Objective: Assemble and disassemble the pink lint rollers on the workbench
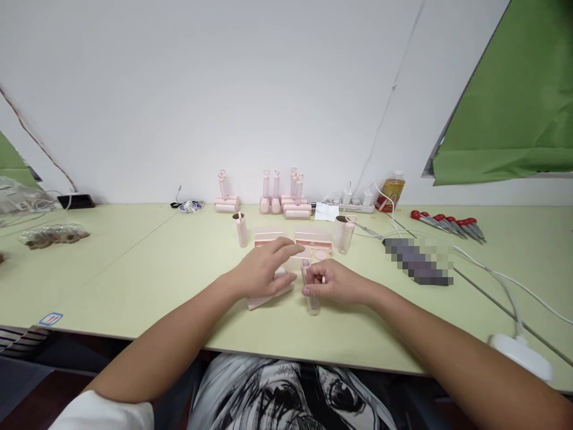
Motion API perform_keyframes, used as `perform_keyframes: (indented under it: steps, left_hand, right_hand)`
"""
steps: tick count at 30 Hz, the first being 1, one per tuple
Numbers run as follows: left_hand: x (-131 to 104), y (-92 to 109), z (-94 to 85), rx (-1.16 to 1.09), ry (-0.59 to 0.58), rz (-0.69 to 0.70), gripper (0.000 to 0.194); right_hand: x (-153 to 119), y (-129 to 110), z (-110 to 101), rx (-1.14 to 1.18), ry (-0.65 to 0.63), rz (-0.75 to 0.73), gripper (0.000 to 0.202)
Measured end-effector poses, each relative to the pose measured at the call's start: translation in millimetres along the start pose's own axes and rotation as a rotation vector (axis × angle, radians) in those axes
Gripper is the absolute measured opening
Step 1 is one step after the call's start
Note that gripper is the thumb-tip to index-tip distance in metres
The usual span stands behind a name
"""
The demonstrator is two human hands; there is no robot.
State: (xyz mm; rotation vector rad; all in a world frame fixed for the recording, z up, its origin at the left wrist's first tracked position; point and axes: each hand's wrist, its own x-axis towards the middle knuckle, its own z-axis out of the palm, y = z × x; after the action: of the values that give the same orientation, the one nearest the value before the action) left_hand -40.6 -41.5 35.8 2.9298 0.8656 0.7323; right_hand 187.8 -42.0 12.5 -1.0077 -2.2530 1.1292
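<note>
Pale obj. (258, 301) part. hid. by L hand (262, 270); dark obj. (418, 264) pixelated; green cloth (510, 101) cut, R edge.

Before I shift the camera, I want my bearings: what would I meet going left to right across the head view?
Black device, cable bundle, left hand, right hand, bottle, red-tipped tools, white device.

Far right: a drink bottle (395, 186) with yellow contents stands by a white power strip (362, 209); red-ended tools (447, 223) lie right of it. Near right: a white device (521, 356). Far left: a coiled cable (190, 206), a black box (77, 201), a plastic-wrapped bundle (54, 235). Near left: a blue-bordered label (51, 319).
</note>
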Motion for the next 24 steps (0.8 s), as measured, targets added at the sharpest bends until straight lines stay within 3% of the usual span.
perform_keyframes:
  steps: [4,8,12,16,20,24]
  left_hand:
    - [1.0,8.6,3.6,-0.017,-0.020,0.222,0.045]
    - [3.0,5.2,5.8,0.002,-0.077,0.208,0.037]
    - [2.4,-5.6,3.4,0.052,-0.118,0.077,0.037]
    - [2.5,-10.4,0.4,0.067,-0.131,-0.107,0.034]
    - [4.2,-9.1,0.6,0.085,-0.131,-0.226,0.033]
    - [5.1,-6.6,2.6,0.116,-0.139,-0.266,0.035]
  right_hand:
    - [-2.0,-4.6,3.9,0.186,-0.134,-0.008,0.036]
    - [-3.4,-5.9,3.5,0.400,-0.180,0.093,0.045]
    - [-1.8,-4.6,-5.6,0.544,0.068,0.161,0.045]
    - [0.8,-4.1,-16.4,0.752,0.282,0.127,0.038]
    - [2.8,-2.9,-16.4,0.817,0.368,0.079,0.032]
    - [5.2,-0.6,-9.7,0.743,0.387,0.066,0.035]
